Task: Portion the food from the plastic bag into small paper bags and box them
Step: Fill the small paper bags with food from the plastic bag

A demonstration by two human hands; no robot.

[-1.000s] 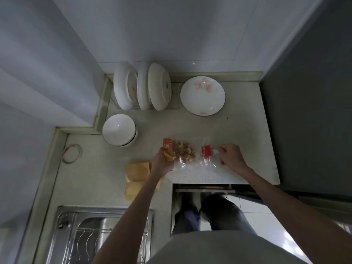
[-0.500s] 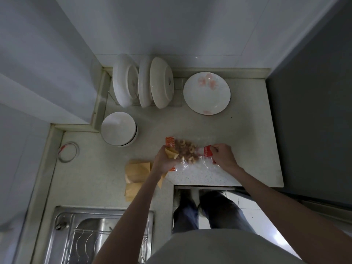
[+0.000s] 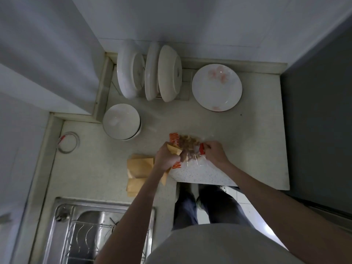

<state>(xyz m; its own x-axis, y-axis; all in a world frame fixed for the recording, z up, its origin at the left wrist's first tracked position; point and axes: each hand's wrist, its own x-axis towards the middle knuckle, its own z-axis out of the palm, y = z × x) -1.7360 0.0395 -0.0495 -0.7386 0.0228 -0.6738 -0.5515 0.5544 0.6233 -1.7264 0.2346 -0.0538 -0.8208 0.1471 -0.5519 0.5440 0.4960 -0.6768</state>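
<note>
Here, a clear plastic bag (image 3: 187, 149) of brown food is lying across the desk (image 3: 257, 134), long axis left to right. The left hand (image 3: 166, 156) is gripping a small paper bag (image 3: 174, 150) at its left end; the right hand (image 3: 215, 152) is pinching its red-printed right end.

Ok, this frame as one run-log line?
left hand: holds paper bag | right hand: grips plastic bag of food | spare paper bags: on counter | box: unseen

Home kitchen, steel sink (image 3: 99, 225), racked plates (image 3: 152, 73), counter (image 3: 257, 130)
</note>
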